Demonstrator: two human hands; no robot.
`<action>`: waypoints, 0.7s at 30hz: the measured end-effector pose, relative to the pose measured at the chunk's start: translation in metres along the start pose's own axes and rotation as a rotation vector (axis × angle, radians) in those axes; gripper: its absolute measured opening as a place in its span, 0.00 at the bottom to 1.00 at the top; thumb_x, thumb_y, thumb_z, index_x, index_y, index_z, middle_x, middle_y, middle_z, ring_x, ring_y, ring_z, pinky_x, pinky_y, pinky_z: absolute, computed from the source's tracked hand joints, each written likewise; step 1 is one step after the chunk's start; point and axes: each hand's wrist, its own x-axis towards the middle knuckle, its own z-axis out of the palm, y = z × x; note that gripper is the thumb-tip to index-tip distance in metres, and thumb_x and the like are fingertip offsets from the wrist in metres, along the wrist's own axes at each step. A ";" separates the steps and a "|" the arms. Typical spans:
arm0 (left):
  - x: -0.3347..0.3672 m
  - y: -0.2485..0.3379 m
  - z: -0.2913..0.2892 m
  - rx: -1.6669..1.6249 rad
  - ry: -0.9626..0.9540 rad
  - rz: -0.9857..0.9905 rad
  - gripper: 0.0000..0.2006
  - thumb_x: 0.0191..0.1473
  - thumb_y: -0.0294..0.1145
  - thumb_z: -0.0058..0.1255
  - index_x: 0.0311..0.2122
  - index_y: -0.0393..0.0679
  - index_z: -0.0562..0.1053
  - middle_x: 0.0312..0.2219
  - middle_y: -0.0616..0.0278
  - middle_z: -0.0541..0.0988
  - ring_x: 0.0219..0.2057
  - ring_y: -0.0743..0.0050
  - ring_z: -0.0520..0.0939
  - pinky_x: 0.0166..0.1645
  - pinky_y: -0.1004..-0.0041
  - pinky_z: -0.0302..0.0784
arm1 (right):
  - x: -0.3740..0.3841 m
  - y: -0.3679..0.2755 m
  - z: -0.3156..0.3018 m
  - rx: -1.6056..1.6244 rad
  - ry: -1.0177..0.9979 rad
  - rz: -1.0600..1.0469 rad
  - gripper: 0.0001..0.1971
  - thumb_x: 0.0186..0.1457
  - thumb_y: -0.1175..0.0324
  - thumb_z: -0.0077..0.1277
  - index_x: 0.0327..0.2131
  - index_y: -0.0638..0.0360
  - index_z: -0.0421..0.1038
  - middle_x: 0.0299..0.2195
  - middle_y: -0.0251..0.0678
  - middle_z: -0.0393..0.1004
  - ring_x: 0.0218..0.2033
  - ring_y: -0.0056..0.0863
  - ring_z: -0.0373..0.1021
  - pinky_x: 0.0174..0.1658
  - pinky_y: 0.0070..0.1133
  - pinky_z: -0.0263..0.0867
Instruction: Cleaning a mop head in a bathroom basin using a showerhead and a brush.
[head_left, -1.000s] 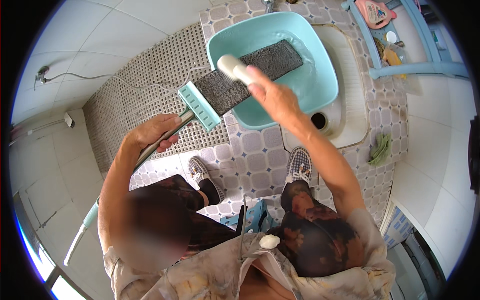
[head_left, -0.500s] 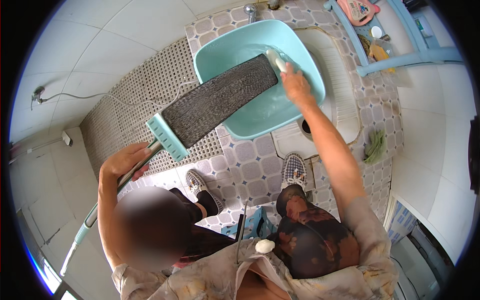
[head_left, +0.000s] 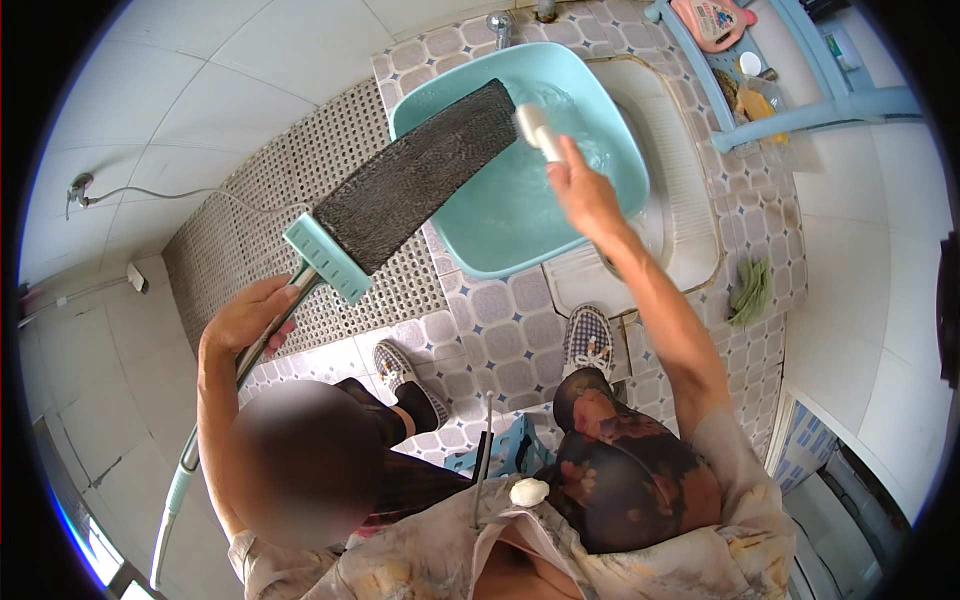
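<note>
Brush (head_left: 530,122) just past 12: motion-smeared, can't make out bristles. My right hand (head_left: 590,200) hides its handle end. My left hand (head_left: 250,318) at 9 covers part of the mop pole (head_left: 178,490). Round blur (head_left: 310,465) at 7–8 masks part of my left leg (head_left: 358,398). Shirt (head_left: 400,560) at 6 runs off the lower edge. Shelf (head_left: 820,119) at 2: cut by the top.

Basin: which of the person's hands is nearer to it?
Right. The right hand holds the brush over the basin; the left hand grips the mop handle, outside it, lower left.
</note>
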 end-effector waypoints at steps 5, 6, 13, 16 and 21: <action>0.028 0.019 0.016 -0.164 -0.147 0.007 0.18 0.69 0.45 0.37 0.45 0.40 0.70 0.19 0.69 0.69 0.14 0.84 0.67 0.16 0.78 0.65 | -0.070 -0.052 0.059 0.131 0.088 -0.552 0.28 0.65 0.60 0.47 0.66 0.31 0.51 0.27 0.44 0.74 0.23 0.41 0.74 0.24 0.33 0.73; 0.029 0.019 0.017 -0.162 -0.146 0.003 0.18 0.69 0.45 0.37 0.45 0.40 0.70 0.19 0.69 0.69 0.14 0.84 0.67 0.16 0.78 0.65 | -0.070 -0.055 0.057 0.135 0.088 -0.550 0.28 0.65 0.60 0.47 0.66 0.31 0.51 0.27 0.44 0.74 0.23 0.41 0.74 0.24 0.33 0.73; 0.030 0.017 0.023 -0.382 -0.275 -0.025 0.22 0.67 0.49 0.41 0.53 0.39 0.69 0.18 0.69 0.67 0.14 0.86 0.64 0.16 0.80 0.62 | -0.005 -0.020 0.029 -0.181 -0.012 -0.110 0.25 0.67 0.55 0.43 0.65 0.25 0.53 0.28 0.46 0.76 0.30 0.47 0.77 0.31 0.40 0.73; 0.034 0.022 0.029 -0.383 -0.309 -0.028 0.22 0.68 0.49 0.40 0.53 0.40 0.70 0.18 0.70 0.67 0.14 0.85 0.64 0.16 0.80 0.62 | 0.029 0.024 0.004 -0.331 0.037 0.077 0.23 0.68 0.52 0.38 0.65 0.32 0.54 0.30 0.45 0.78 0.33 0.51 0.77 0.39 0.42 0.71; 0.027 0.010 0.026 -0.408 -0.287 -0.032 0.25 0.66 0.52 0.42 0.53 0.39 0.69 0.17 0.69 0.67 0.13 0.86 0.63 0.15 0.81 0.61 | -0.003 0.006 -0.006 -0.097 0.027 0.127 0.23 0.69 0.57 0.37 0.65 0.42 0.54 0.27 0.46 0.78 0.31 0.50 0.77 0.37 0.42 0.71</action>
